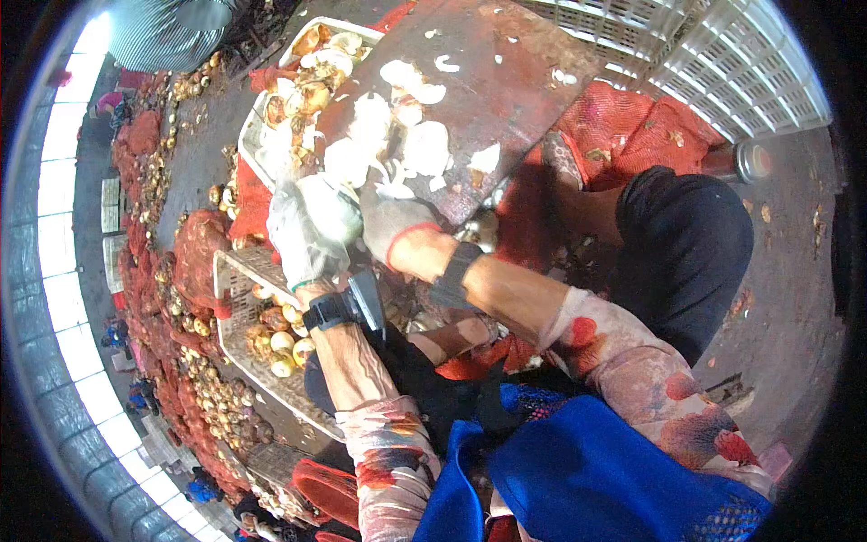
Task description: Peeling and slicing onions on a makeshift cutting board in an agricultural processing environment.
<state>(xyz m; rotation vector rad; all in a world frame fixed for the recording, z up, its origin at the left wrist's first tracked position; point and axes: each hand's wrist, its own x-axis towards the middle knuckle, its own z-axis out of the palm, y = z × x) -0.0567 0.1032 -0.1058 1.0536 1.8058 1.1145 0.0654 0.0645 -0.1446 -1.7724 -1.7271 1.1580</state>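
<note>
Holding a pale green-white, round, smooth onion (332,210) with the left hand (304,238), in a whitish fabric glove, closed around the onion's left side. Placed opposite, at or just beside the onion's right side: the right hand (397,221), in a greyish glove with a red cuff; unable to tell its finger closure. Located: onion between both gloves, near the littered end of a flat, dark reddish-brown board (506,107).

Next outward: loose white peel pieces (426,149) on the board; beyond, a pale plastic crate (247,149) of brown-skinned onions (316,95). Nearer the body, a slatted off-white crate (231,296) of yellowish onions (282,344). Farther right, red mesh sacking (632,135) and white lattice crates (745,68).

Risks, as judged: a slip of the onion, from its smooth round surface against glove fabric; a spill of peel over the board's edge, from a brushing sleeve or wrist.

Hidden or unclear: right fingertips and any tool there, behind the glove; left glove detail, washed out by glare; a grey flat strip (366,300) by the left wrist, of uncertain kind; outer surroundings, cut off by the dark lens rim.
</note>
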